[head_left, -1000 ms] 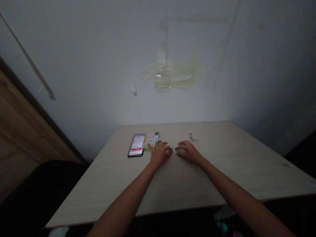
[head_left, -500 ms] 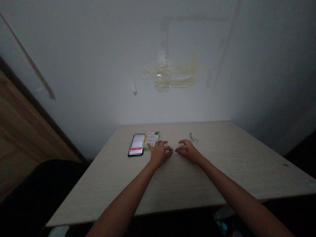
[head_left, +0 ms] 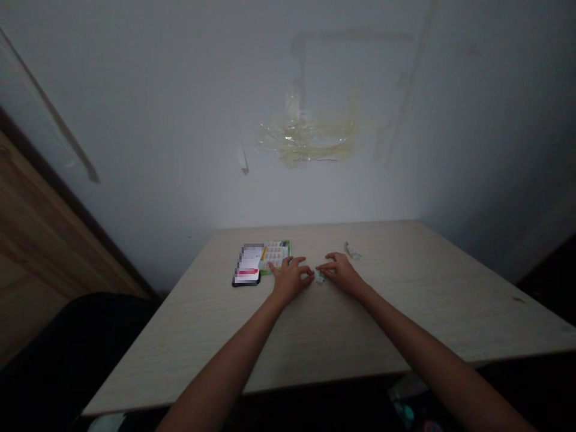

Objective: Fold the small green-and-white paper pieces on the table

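A small pale object (head_left: 320, 278), whitish and blue-grey and too small to name, lies on the table between my two hands. My left hand (head_left: 292, 279) rests to its left with thumb and forefinger pinched together at its edge; whatever they pinch is too small to make out. The other fingers of that hand are spread over the corner of a printed card (head_left: 275, 253) with green edges and rows of small pictures. From the right, my right hand (head_left: 341, 273) has its thumb and forefinger closed at the top of the small pale object.
A phone (head_left: 247, 265) with a lit, partly pixelated screen lies left of the card. Beyond my right hand is a crumpled clear-and-white wrapper (head_left: 353, 251). The wooden table (head_left: 405, 300) meets a wall (head_left: 180, 120) bearing old tape. A dark chair-like shape (head_left: 81, 336) stands at left.
My right fingertips have shifted slightly left and up, so more of the small pale object shows. My left hand stays nearly still.
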{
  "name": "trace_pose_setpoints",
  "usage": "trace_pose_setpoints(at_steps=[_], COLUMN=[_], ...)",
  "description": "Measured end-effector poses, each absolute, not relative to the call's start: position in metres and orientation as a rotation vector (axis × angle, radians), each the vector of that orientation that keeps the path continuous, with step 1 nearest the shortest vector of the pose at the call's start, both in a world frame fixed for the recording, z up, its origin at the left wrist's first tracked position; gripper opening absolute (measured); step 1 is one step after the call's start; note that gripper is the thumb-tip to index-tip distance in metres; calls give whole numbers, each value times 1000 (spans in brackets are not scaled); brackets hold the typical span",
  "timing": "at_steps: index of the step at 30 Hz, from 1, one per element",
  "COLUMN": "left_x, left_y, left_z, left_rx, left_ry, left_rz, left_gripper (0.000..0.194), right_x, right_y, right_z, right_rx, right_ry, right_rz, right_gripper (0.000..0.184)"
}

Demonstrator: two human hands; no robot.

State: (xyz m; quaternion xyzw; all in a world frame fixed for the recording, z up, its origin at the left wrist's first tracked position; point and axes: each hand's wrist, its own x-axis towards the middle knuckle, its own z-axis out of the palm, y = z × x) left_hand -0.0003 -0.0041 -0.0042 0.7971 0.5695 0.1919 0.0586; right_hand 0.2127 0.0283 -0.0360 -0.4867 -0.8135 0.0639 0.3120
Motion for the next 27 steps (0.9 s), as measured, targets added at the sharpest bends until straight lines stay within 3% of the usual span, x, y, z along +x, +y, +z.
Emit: trace_pose_setpoints(at_steps=[27], left_x=[0], left_y=[-7], left_z=[-8], left_rx=[2439], left_ry=[1726], left_rz=[678], left_gripper=[14], right_x=[207], right_y=[17], right_z=[-28], right_rx=[-1195], right_ry=[-2128], right_rz=[105], right_gripper=[18])
